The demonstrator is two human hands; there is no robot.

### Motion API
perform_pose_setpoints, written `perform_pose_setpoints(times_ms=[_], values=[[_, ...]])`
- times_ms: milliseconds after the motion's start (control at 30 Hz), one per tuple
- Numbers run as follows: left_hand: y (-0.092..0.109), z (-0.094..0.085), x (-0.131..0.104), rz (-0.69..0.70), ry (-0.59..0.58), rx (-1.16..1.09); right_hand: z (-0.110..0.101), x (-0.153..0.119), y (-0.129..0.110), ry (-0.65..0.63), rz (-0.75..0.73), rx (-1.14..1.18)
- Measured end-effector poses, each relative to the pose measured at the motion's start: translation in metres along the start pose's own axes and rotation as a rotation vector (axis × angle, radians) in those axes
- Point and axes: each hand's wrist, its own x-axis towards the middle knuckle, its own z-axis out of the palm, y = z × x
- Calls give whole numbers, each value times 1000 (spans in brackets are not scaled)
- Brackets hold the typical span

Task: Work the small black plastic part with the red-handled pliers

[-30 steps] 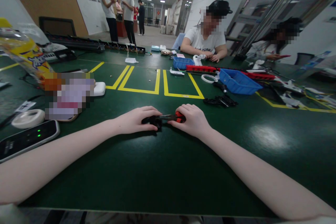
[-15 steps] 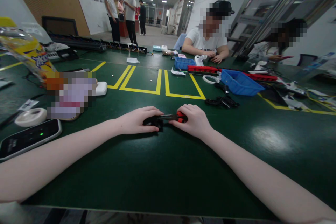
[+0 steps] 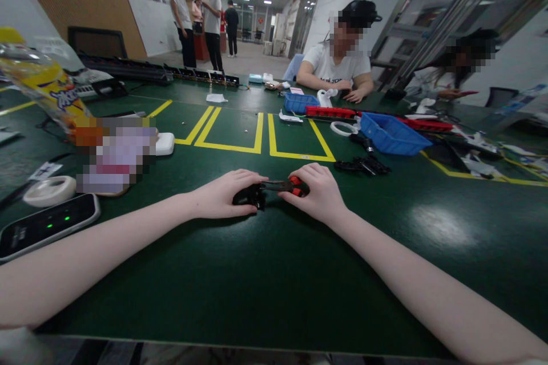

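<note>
My left hand [image 3: 226,194] is closed around a small black part [image 3: 252,196] just above the green table [image 3: 240,279]. Its exact kind I cannot make out, since fingers cover much of it. In my right hand [image 3: 319,191] is a pair of pliers [image 3: 298,185] with red handles, gripped in a closed fist. The dark jaws point left and reach the upper right side of the black part; whether they clamp it is too small to tell.
Black parts [image 3: 363,166] lie beyond my right hand, beside a blue bin [image 3: 391,136]. On the left are a tape roll [image 3: 50,190], a device with green lights [image 3: 49,227], a phone [image 3: 122,159] and a yellow-labelled bottle [image 3: 51,82]. A person [image 3: 338,63] sits across the table.
My right hand and the pliers have shifted slightly up. The jaws now sit a little higher against the black part, which has turned slightly. A second green light shows on the device.
</note>
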Motion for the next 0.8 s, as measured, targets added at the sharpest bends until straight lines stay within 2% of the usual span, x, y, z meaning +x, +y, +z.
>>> perform_pose_setpoints(times_ms=[267, 467, 800], values=[[1, 1, 0, -40, 15, 50, 1, 0, 0, -62, 5, -14], [2, 1, 0, -106, 21, 80, 0, 0, -3, -78, -61, -48], [2, 1, 0, -115, 24, 41, -2, 1, -4, -123, -105, -89]])
